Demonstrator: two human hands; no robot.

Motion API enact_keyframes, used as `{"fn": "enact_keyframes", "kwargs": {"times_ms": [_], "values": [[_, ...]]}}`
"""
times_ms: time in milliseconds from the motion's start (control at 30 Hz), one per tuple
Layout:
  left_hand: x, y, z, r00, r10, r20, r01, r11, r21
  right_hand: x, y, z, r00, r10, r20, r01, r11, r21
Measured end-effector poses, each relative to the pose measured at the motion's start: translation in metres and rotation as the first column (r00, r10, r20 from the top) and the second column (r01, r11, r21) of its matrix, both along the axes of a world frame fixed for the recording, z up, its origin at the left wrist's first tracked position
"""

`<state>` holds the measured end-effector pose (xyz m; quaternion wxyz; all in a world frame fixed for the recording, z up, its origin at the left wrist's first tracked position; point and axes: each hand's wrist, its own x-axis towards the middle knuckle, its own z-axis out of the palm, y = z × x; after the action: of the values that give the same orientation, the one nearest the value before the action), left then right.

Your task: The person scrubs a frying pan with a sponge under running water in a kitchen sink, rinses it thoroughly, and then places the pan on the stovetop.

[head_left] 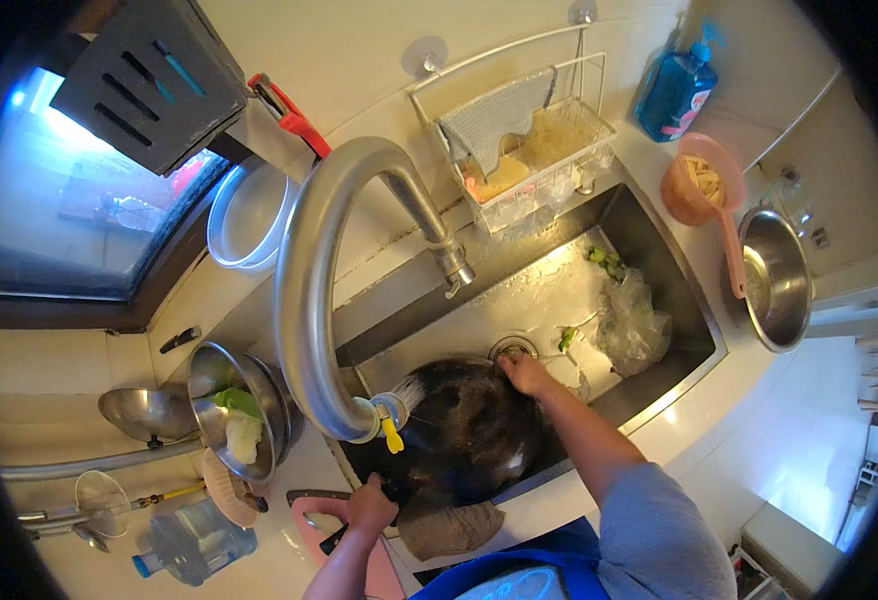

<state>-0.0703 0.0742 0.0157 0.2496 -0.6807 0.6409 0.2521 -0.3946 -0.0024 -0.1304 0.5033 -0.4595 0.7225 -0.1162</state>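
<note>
A dark wok (472, 427) lies tilted in the near left part of the stainless steel sink (514, 300). My left hand (371, 506) is closed around its black handle, over the sink's left edge. At the wok's far right rim, beside the drain (514, 346), is my right hand (523, 373). Its fingertips are turned away, so whether they grip the rim or something small is hidden. Water runs into the wok from the tap's spray head (392, 410). To the right in the sink lie a clear plastic bag (634, 322) and scraps of green leaf (567, 338).
The thick tap (304, 277) arches over the sink's left side. A brown cloth (450, 531) lies on the front edge. A knife handle (334, 538) rests by the pink cutting board (379, 566). Metal bowls (202, 382) stand left; a pink ladle (690, 199) and steel basin (776, 277) stand right.
</note>
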Motion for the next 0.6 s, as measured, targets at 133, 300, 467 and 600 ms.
{"fn": "enact_keyframes", "kwargs": {"times_ms": [133, 300, 467, 600], "values": [[0.001, 0.0, 0.005, 1.0, -0.024, 0.009, 0.024, 1.0, 0.002, 0.024, 0.032, 0.03, 0.983, -0.097, -0.157, 0.035, 0.935, -0.354], [-0.013, -0.005, 0.013, 0.999, -0.023, 0.025, 0.023, 1.0, 0.021, 0.011, -0.025, -0.004, 0.991, 0.088, 0.096, -0.052, 0.944, -0.325], [0.002, 0.0, 0.006, 0.997, -0.006, 0.081, 0.004, 0.999, 0.033, 0.011, 0.024, -0.012, 0.997, -0.075, -0.026, 0.071, 0.989, -0.131], [0.008, 0.002, 0.005, 1.0, -0.006, 0.02, 0.006, 1.0, 0.021, 0.008, 0.069, 0.034, 0.985, -0.168, -0.024, 0.151, 0.933, -0.328]]}}
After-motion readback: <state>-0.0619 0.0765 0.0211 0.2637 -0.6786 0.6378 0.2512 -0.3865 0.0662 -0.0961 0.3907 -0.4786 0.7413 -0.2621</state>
